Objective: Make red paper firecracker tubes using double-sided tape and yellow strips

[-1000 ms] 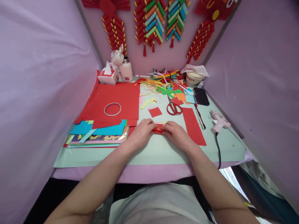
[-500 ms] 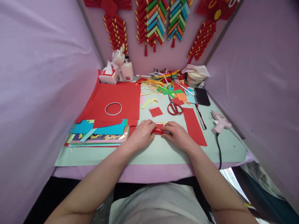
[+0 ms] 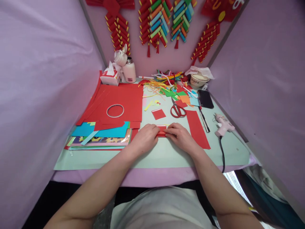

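A small piece of red paper (image 3: 162,130), its near part curled over into a roll, lies on the table between my two hands. My left hand (image 3: 148,135) has its fingertips closed on the left end of the roll. On the right end, my right hand (image 3: 177,134) pinches with thumb and fingers. A whitish strip shows along the paper's far edge. Just beyond it lies a red paper square (image 3: 158,114) with a white strip on its far edge. Red-handled scissors (image 3: 178,111) rest to the right of that square.
Left are large red sheets (image 3: 128,98), a tape ring (image 3: 115,111) and stacked coloured paper (image 3: 105,131). Right are a red strip (image 3: 197,130), a pen (image 3: 205,120), a phone (image 3: 205,99) and a corded glue gun (image 3: 223,124). Paper scraps (image 3: 183,98) and a bowl (image 3: 199,80) stand behind.
My fingers have shifted slightly on the red paper, and more of its flat far part shows between my hands. Nothing else on the table has moved.
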`<state>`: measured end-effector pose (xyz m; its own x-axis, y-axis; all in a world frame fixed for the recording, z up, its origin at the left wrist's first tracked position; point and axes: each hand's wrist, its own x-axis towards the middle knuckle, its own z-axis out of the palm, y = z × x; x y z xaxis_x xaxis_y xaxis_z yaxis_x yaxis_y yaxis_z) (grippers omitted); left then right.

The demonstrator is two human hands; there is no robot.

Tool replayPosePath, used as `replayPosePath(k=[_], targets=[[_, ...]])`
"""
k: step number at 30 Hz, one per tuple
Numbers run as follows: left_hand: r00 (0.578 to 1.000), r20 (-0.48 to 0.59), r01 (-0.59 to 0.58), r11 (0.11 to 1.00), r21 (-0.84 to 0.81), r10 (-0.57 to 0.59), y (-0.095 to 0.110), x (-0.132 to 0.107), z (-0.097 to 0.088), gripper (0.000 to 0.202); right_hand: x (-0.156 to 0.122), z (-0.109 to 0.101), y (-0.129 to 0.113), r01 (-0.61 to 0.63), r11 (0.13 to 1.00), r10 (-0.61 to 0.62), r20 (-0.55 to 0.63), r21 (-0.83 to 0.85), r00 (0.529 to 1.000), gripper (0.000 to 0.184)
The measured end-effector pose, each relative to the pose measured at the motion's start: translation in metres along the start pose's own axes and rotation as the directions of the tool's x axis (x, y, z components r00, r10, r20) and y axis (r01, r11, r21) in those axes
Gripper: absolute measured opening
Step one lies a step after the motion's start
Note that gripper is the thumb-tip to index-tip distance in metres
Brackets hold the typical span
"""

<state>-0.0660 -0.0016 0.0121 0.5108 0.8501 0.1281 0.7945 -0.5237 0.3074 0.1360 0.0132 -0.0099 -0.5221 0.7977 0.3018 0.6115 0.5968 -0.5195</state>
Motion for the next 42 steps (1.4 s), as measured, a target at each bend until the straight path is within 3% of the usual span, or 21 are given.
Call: replayPosePath(k=[20,30,42], targets=[[0.999,-0.035,0.022,0.998,-0.056,-0.024,0.001,-0.007,0.008,0.024,-0.001,-0.004,0.001,0.041,0.999,-0.041,0.021,0.002,0.999,0.012],[0.996,-0.063,0.075,0.994,0.085,-0.07,0.009,-0.005,0.005,0.019,0.001,-0.001,-0.001,0.011,0.998,-0.012,-0.009,-0.057,1.0,0.015],[0.988,-0.119,0.108,0.987,0.12,-0.094,0.002,0.004,0.02,0.03,0.004,0.003,0.001,-0.002,1.0,0.002,-0.059,-0.011,0.998,0.017]])
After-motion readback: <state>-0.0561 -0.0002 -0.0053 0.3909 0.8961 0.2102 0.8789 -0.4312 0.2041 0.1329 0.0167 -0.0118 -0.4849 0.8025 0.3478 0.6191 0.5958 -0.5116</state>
